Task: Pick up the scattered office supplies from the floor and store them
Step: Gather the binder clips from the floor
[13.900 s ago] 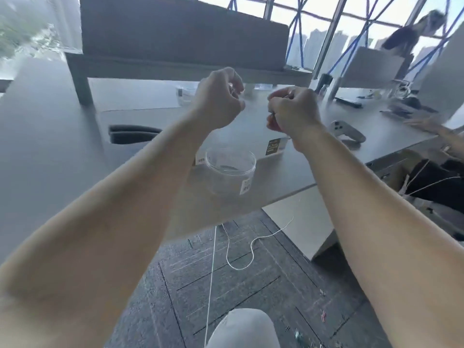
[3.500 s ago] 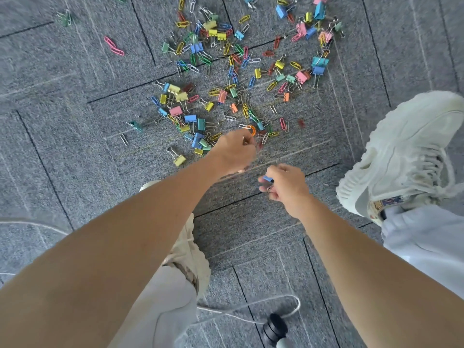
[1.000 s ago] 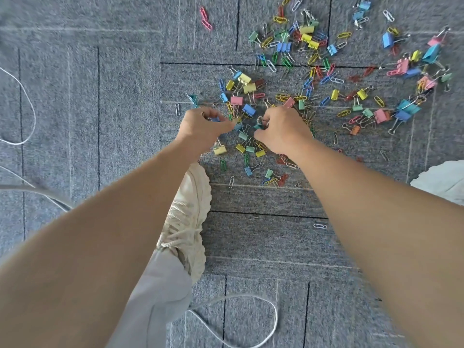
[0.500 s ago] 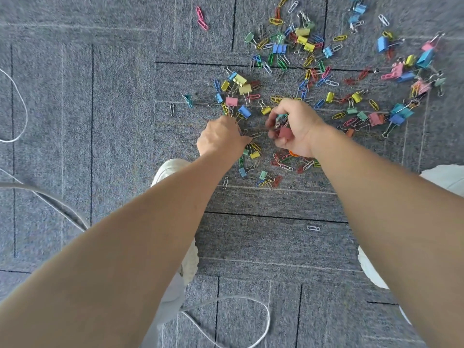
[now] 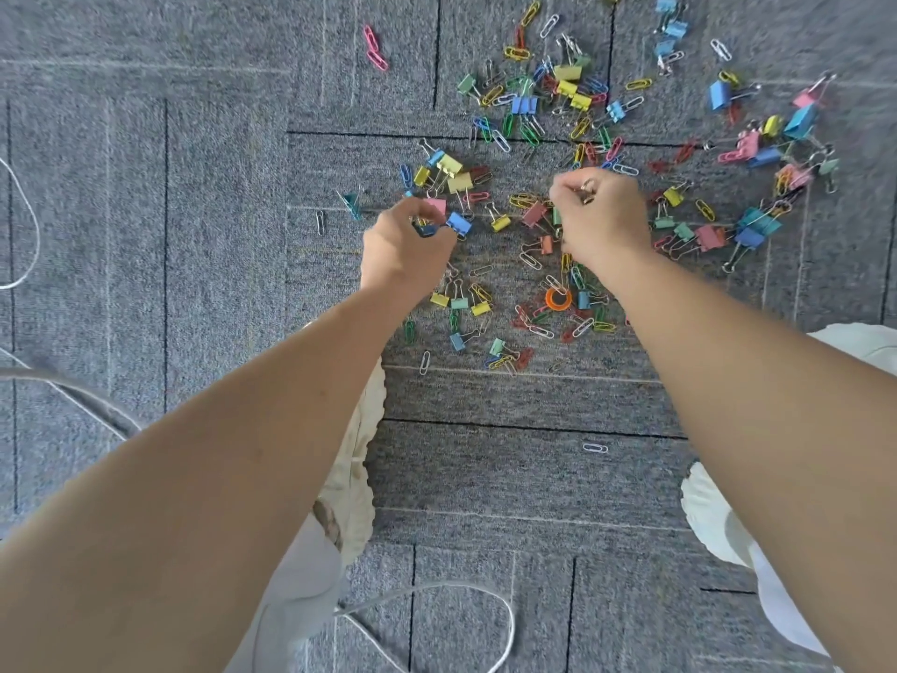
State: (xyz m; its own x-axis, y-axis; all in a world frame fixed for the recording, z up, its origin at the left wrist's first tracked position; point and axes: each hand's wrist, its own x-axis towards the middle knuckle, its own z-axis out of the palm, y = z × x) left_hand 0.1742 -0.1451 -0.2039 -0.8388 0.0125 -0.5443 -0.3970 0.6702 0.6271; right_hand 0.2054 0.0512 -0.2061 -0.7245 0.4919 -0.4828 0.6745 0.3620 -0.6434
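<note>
Left hand (image 5: 407, 250): fingers curled, pinching a dark blue binder clip (image 5: 426, 230) at the scatter's left edge.
Right hand (image 5: 602, 221): fingers closed round a silvery clip (image 5: 587, 190); the palm is hidden.
Scattered clips (image 5: 526, 105): binder and paper clips on the grey carpet (image 5: 194, 187), beyond and between the hands.
Nearby: an orange ring (image 5: 558, 299) beside the right wrist; a white shoe (image 5: 357, 459) under the left forearm; a white cable (image 5: 461, 585) below.

Left foot: a chunky cream trainer (image 5: 355, 459) with a wavy sole edge is worn.
Right foot: a second cream trainer (image 5: 704, 517) is worn and is seen only in part.
Legs: soft pale white trousers (image 5: 306, 575) are worn.
Arms: bare forearms (image 5: 242, 478) are seen.
</note>
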